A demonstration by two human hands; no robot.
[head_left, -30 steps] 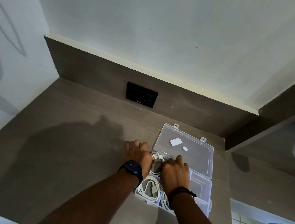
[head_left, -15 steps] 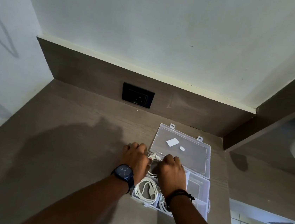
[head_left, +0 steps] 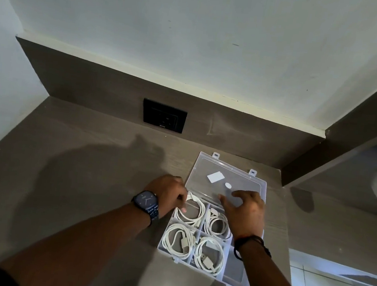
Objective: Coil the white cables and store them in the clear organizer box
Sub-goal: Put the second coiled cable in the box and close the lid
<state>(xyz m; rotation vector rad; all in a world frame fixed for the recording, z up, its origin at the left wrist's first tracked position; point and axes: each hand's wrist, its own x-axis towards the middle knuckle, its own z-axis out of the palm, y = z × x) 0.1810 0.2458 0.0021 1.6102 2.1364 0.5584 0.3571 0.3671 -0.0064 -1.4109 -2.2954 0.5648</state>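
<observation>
Head view: a grey-brown counter carries the clear organizer box at its right, lid lying open on the far side; four coiled white cables fill its left compartments. Left hand pinches the far-left coil at the box's edge; right hand hovers over the box, fingers spread apart.

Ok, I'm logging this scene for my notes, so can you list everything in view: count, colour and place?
organizer box: one, clear, on the counter, lid open
lid: one, clear, lying back toward the wall, two white stickers
coiled cables: four, white, one per compartment
counter: one, grey-brown, in a corner
wall socket: one, black, in the backsplash
watch: one, dark, left wrist
wristband: dark, right wrist
left hand: at the box's left edge, fingers curled
right hand: fingers spread, over the box
</observation>
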